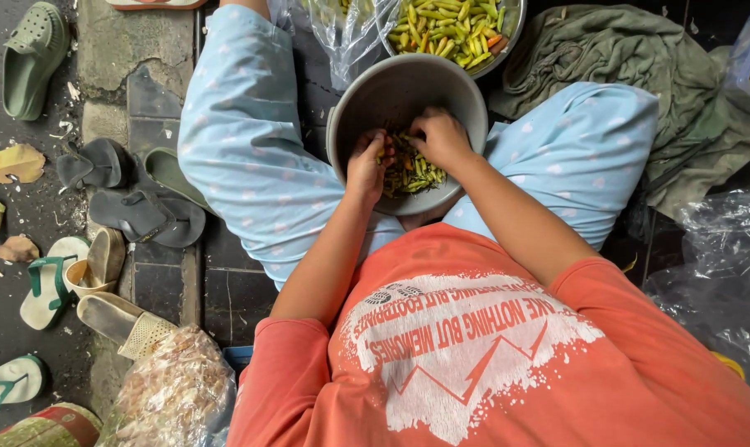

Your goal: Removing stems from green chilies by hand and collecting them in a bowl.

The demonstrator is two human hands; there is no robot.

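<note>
A grey metal bowl point(375, 91) rests between my knees, with a small heap of green and yellow chilli peppers point(412, 170) at its bottom. My left hand point(366, 161) reaches into the bowl with its fingers closed on a chilli. My right hand point(443, 136) is curled over the same heap, fingertips pinching a chilli. A second bowl point(507, 37) further away is filled with yellow-green chillies point(449, 33).
A clear plastic bag point(342, 33) lies beside the far bowl. A green cloth point(639, 58) is bunched at the right, with crumpled plastic point(714, 265) below it. Several sandals and slippers point(135, 211) lie at the left. A bag of pale husks point(176, 397) sits at the lower left.
</note>
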